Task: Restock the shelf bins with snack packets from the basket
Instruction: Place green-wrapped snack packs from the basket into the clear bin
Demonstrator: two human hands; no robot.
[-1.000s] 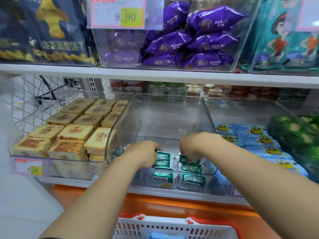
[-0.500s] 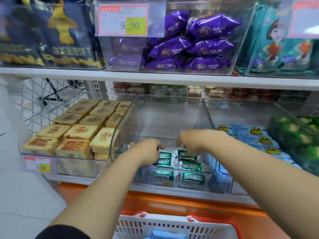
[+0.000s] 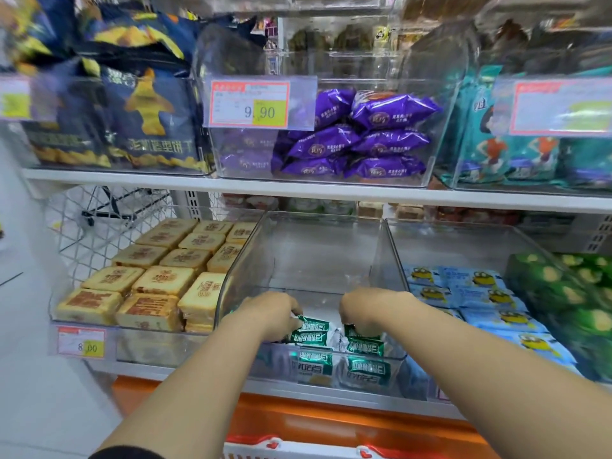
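Observation:
Both my hands reach into the front of a clear plastic bin point(image 3: 318, 256) on the lower shelf. My left hand point(image 3: 268, 314) grips green-and-white snack packets point(image 3: 311, 331) at the bin's front left. My right hand point(image 3: 367, 311) has its fingers curled down onto more of the same green packets point(image 3: 364, 344) at the front right. Further packets lie below them against the bin's front wall. The back of the bin holds nothing. The white basket with red handles point(image 3: 275, 447) shows only its rim at the bottom edge.
Left of the bin, a bin of tan square cakes point(image 3: 155, 276). To the right, blue packets point(image 3: 477, 293) and green packs point(image 3: 569, 286). The upper shelf point(image 3: 298, 188) carries purple packets point(image 3: 357, 140), dark blue bags point(image 3: 126, 120) and teal bags point(image 3: 503, 144). An orange ledge point(image 3: 331, 422) runs below.
My view has tilted up, showing more of the upper shelf and less of the basket. Both hands stay at the bin's front on the green packets, shifting only slightly.

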